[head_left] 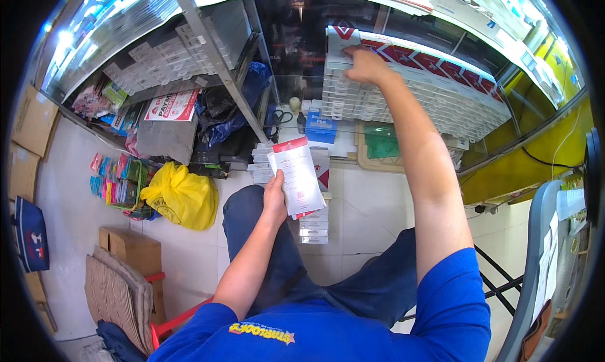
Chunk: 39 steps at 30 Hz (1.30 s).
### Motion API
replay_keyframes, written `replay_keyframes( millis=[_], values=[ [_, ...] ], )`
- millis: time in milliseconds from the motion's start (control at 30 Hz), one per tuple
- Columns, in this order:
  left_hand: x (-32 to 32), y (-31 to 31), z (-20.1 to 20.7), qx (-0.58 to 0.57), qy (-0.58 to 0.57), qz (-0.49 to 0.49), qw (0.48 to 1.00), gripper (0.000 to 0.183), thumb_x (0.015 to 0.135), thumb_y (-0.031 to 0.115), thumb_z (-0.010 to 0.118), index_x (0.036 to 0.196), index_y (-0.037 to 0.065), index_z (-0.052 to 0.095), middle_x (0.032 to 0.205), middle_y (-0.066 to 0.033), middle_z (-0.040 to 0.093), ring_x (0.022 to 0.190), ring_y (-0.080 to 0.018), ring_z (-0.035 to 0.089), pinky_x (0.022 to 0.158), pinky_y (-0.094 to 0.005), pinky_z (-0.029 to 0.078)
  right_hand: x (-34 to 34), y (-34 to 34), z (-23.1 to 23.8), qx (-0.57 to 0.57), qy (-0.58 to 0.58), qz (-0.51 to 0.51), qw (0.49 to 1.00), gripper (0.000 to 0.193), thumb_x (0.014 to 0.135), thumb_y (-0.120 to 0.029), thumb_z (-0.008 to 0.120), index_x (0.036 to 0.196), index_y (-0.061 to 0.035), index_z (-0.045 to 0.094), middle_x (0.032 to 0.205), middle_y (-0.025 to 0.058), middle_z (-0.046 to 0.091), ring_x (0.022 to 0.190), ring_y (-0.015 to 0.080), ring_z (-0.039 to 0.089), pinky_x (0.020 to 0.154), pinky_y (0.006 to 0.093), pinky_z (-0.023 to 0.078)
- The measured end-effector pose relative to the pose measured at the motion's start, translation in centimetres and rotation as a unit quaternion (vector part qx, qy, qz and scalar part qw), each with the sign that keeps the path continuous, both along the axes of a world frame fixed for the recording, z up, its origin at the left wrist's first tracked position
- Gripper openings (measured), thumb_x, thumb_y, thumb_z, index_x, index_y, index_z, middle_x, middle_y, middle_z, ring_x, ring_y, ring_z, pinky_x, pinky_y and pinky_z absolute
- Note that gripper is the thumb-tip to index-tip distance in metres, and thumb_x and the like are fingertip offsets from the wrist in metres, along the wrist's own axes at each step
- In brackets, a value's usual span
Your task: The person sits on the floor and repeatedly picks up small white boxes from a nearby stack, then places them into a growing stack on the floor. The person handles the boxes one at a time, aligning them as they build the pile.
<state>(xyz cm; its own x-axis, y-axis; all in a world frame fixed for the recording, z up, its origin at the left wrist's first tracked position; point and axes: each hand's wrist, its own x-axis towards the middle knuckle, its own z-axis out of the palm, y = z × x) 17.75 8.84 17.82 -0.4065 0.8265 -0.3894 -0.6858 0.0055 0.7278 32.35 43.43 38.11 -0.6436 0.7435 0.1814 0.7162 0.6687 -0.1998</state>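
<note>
- Head view, left hand (274,197): closed on the left edge of a flat white packet (299,179) with a red top band; thumb in front, other fingers hidden behind.
- Packet tilts a little, above the knees; more red and white edges show under it, count unclear.
- Right hand (367,66): reaching forward, partly curled, fingers at the top of the end white box (343,58); can't tell if gripping or only touching.
- Right of that hand: long row of red-and-white boxes (454,100), stacked in layers.
- Just below the packet: 1 small stack of white boxes (313,231).
- Between the hands: blue box (320,127).
- Handling, judged: packet light, thin, fairly stiff, maybe slick; hold by side edges. Boxes likely light, crushable; pinch at the ends.
</note>
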Motion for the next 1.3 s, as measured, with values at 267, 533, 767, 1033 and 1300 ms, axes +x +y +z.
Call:
replay_keyframes(
  millis=[267,533,767,1033,1300],
  values=[
    [-0.1,-0.9,0.6,0.009,-0.040,-0.031,0.999,0.048,0.113,0.034,0.047,0.145,-0.001,0.051,0.139,-0.0132,0.062,0.126,-0.0248,0.061,0.108,-0.0415,0.048,0.7,0.3,1.3,0.032,-0.058,0.064,0.996,0.067,0.079,-0.034,0.073,0.138,-0.0048,0.064,0.131,0.0274,0.067,0.119,0.0409,0.066,0.105,0.0460,0.052],
    [-3.2,3.1,2.5,0.059,-0.042,-0.048,0.996,0.049,0.112,0.036,0.049,0.144,-0.001,0.052,0.136,-0.0117,0.064,0.123,-0.0228,0.064,0.106,-0.0382,0.050,-0.7,1.7,3.2,0.052,-0.174,0.112,0.977,0.086,0.073,-0.050,0.085,0.141,-0.0034,0.062,0.133,0.0233,0.068,0.117,0.0368,0.068,0.104,0.0435,0.051],
    [-1.8,4.6,0.7,-0.002,-0.025,0.042,0.999,0.049,0.112,0.035,0.050,0.143,-0.003,0.052,0.136,-0.0126,0.064,0.123,-0.0250,0.063,0.106,-0.0383,0.048,1.1,-1.2,2.3,0.075,-0.099,0.029,0.992,0.044,0.086,-0.024,0.078,0.123,-0.0016,0.070,0.118,0.0245,0.071,0.108,0.0397,0.069,0.095,0.0450,0.055],
    [-1.2,4.7,0.3,0.041,0.074,0.090,0.992,0.048,0.112,0.035,0.051,0.138,-0.005,0.056,0.132,-0.0126,0.065,0.119,-0.0208,0.062,0.104,-0.0348,0.046,3.3,-9.1,-1.3,0.302,0.133,0.071,0.941,0.039,0.086,-0.013,0.076,0.123,-0.0043,0.068,0.133,0.0182,0.062,0.126,0.0358,0.059,0.095,0.0422,0.054],
    [-0.1,5.2,1.1,0.013,0.022,0.116,0.993,0.047,0.112,0.035,0.050,0.136,-0.004,0.058,0.127,-0.0115,0.067,0.116,-0.0187,0.062,0.101,-0.0329,0.046,1.0,-0.5,-1.7,0.171,-0.110,0.054,0.978,0.024,0.086,-0.006,0.066,0.109,-0.0017,0.070,0.116,0.0166,0.069,0.114,0.0341,0.066,0.087,0.0461,0.059]
  ],
)
